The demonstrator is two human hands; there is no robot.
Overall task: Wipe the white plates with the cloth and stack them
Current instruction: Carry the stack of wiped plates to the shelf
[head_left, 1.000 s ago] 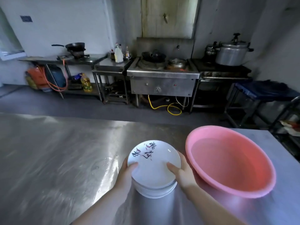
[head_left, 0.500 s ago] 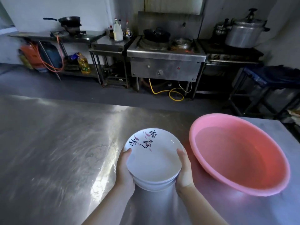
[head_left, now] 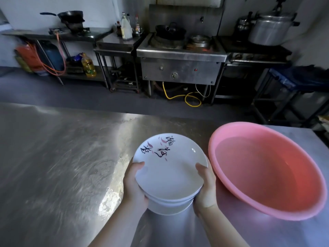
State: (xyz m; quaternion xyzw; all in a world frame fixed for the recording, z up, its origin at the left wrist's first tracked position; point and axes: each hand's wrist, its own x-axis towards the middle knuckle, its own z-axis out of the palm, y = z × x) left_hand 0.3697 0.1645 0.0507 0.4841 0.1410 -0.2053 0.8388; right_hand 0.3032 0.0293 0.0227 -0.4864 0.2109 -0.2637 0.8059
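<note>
A stack of white plates [head_left: 170,177] is gripped at both sides over a steel counter [head_left: 58,166], with a broad stretch of bare metal lying open to the left and running to the far edge, beyond which a floor aisle separates it from a row of stoves [head_left: 181,57]. A pink basin [head_left: 267,168] sits just beside the stack on the right, its rim near the right hand [head_left: 204,189]. The left hand [head_left: 134,188] curls its fingers under the stack with the thumb pressed on the top plate's rim; the right hand's fingers clamp the opposite edge the same way. Black brush-style characters and pink petal marks decorate the top plate; the writing cannot be read.
</note>
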